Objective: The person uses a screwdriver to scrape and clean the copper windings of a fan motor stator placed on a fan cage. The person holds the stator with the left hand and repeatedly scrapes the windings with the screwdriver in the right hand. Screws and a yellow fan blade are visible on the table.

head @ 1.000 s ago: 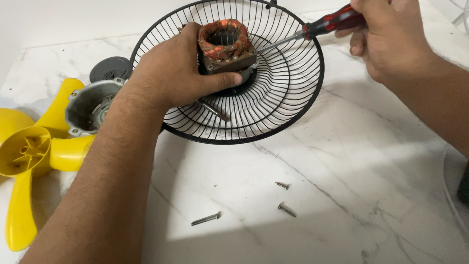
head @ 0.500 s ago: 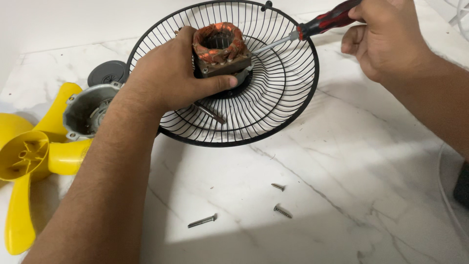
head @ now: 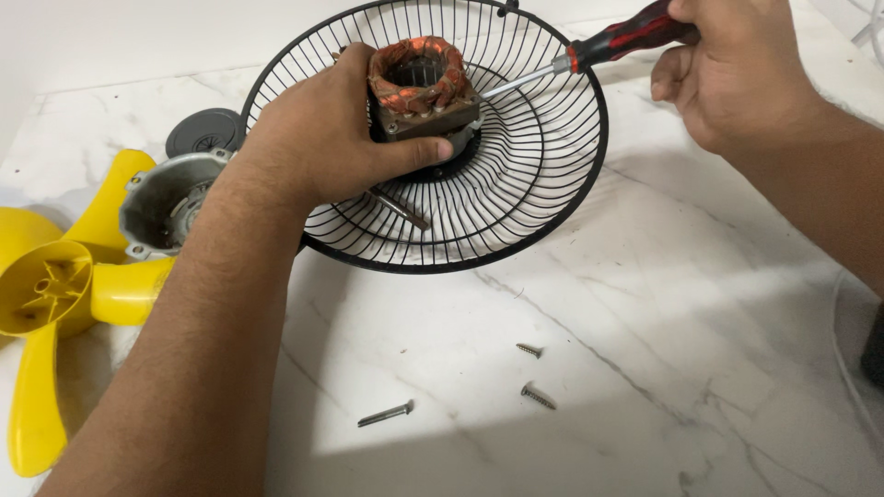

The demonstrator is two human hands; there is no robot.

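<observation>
Since a second ago, both hands and the grille have slid slightly up and left in view, and the screwdriver's handle has risen toward the top edge; the grip on the motor looks unchanged.

The motor stator (head: 422,87), a squarish metal block wound with copper-coloured coils, sits at the hub of the black wire fan grille (head: 543,193), which lies dished upward on the white marbled desk (head: 645,350). The left hand (head: 322,138) wraps it from the left, fingers (head: 419,152) clamped on the block's near side, thumb along its front edge. A steel shaft (head: 401,209) pokes out below the hand over the grille wires.

The right hand (head: 732,78) holds the red-and-black screwdriver (head: 617,41), fingers closed round its handle; the metal blade slants down-left to the stator's right side, though I cannot tell whether the tip touches.

Left of the grille stands a grey metal motor housing (head: 166,202), open end up, just beside a dark grey round cap (head: 204,133). Further left lies the yellow plastic fan blade (head: 55,294), partly cut off by the frame edge. Three loose screws rest on the desk nearer the viewer: a long one (head: 385,414) and two short ones (head: 529,350) (head: 538,398). A white cord (head: 843,350) curves along the right edge. No labels or packages are visible.
</observation>
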